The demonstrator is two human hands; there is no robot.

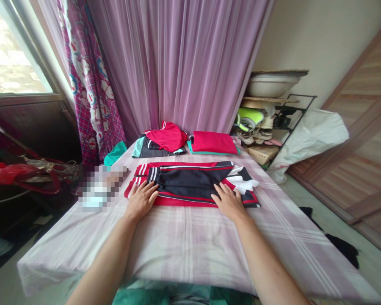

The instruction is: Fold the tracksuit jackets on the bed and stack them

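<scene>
A red and black track jacket point(190, 180) with white stripes lies folded flat on the table in front of me. My left hand point(142, 198) rests on its left end by the striped cuffs, fingers spread. On the right end, near a white patch of cloth, my right hand point(229, 200) lies flat with its fingers apart. Behind the jacket sits a folded red garment point(213, 142) on top of a green one. To its left a loosely bunched red garment point(169, 135) lies over a grey and mint piece point(146, 149).
A checked cloth point(190, 245) covers the table. Purple curtains point(184, 63) hang behind it. At the left edge lie a green cloth point(115, 153) and a blurred-out item. On the right stand a shoe rack point(292, 123) topped by a basin point(271, 84) and a white sack point(317, 133).
</scene>
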